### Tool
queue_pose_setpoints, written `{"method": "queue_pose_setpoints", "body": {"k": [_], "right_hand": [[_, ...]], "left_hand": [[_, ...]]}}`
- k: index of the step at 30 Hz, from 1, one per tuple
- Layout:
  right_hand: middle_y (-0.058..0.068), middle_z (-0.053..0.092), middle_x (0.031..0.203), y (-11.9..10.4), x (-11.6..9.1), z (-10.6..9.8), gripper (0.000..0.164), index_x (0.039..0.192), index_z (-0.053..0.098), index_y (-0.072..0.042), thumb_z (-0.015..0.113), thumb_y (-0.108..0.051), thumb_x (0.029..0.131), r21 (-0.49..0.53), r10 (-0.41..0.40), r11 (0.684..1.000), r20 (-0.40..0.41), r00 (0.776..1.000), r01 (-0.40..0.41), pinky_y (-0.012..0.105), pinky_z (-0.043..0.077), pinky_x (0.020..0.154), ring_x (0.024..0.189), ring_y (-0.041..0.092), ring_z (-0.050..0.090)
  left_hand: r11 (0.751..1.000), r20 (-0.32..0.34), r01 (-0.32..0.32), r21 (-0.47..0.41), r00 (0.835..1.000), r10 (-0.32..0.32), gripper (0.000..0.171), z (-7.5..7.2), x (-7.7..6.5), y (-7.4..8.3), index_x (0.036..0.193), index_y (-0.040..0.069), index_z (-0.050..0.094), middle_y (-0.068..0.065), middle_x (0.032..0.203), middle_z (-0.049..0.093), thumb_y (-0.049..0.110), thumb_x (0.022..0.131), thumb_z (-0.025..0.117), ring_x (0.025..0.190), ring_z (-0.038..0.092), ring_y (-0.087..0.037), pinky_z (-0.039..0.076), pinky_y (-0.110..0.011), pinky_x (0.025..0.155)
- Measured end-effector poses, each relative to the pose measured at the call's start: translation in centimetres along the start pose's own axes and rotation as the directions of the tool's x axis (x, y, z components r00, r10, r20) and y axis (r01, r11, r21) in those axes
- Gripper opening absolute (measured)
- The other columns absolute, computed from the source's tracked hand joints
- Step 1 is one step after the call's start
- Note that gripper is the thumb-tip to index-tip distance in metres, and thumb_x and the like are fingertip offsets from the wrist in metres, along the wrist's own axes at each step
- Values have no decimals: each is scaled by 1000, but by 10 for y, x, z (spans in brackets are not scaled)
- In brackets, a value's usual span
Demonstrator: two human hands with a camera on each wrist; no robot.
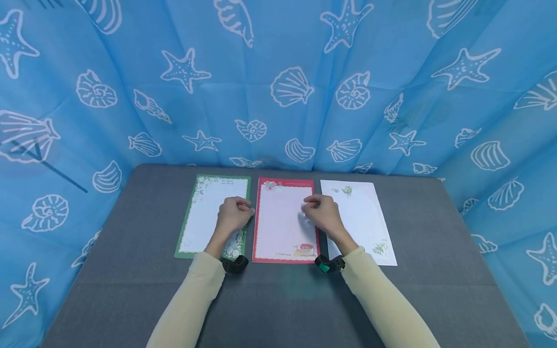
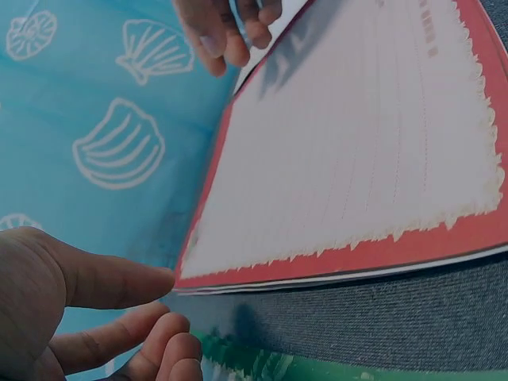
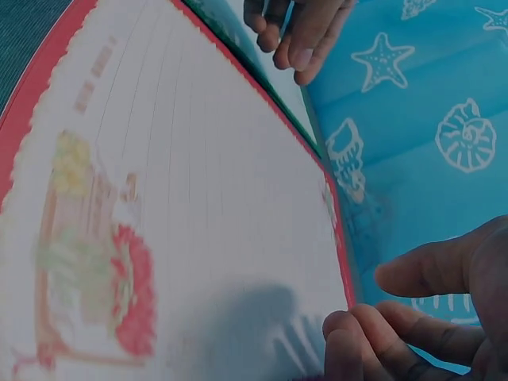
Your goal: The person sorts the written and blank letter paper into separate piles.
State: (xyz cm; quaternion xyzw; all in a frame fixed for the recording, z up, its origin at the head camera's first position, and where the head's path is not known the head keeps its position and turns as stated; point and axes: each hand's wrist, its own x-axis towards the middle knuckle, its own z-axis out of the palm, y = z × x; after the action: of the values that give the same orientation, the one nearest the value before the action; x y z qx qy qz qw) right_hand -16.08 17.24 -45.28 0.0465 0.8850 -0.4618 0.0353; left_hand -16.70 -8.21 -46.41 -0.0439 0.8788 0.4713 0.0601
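Three decorated sheets of paper lie side by side. The left sheet [image 1: 206, 212] has a green floral border, the middle one [image 1: 282, 220] a red border, and the right one [image 1: 362, 217] is white with small green plant prints. My left hand [image 1: 234, 213] is above the green sheet's right side, near the red sheet's left edge. Over the red sheet's right edge is my right hand [image 1: 324, 212], its shadow falling on that paper. Both wrist views show thumb and loosely bent fingers apart, with nothing held. Faint ruled lines cross the red-bordered sheet [image 3: 214, 190].
The sheets rest on a table with a dark grey cloth [image 1: 278, 309]. Behind and around the table hangs a blue curtain [image 1: 261, 101] printed with white shells and starfish. Dark bands [image 1: 235, 264] circle both wrists below pale yellow sleeves [image 1: 189, 299].
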Motion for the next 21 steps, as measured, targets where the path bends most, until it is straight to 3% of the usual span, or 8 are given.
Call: {"method": "queue_pose_setpoints", "body": {"k": [6,11,21], "right_hand": [[14,68,95,7,-3,-9,27,115,70,5,67,-10,92,-12,12,1000,0,1000,-12,27,53,63,74,18,65],[14,69,94,15,-4,-15,26,113,70,4,66,-10,92,-37,40,998,1,999,-40,27,48,62,73,18,61],[12,68,89,23,-4,-17,29,114,70,4,66,-9,89,-76,128,989,12,992,-127,28,44,60,70,17,58]], "left_hand": [[1000,12,5,24,1000,-5,23,5,1,2,110,2,74,-7,85,70,16,92,73,76,66,-24,53,-47,77],[1000,27,13,25,1000,-14,23,9,0,3,111,2,73,-6,83,70,14,92,72,70,64,-20,53,-44,71],[997,54,51,54,997,-54,24,14,-2,2,112,3,73,-6,87,70,16,92,71,75,66,-21,54,-43,73]]}}
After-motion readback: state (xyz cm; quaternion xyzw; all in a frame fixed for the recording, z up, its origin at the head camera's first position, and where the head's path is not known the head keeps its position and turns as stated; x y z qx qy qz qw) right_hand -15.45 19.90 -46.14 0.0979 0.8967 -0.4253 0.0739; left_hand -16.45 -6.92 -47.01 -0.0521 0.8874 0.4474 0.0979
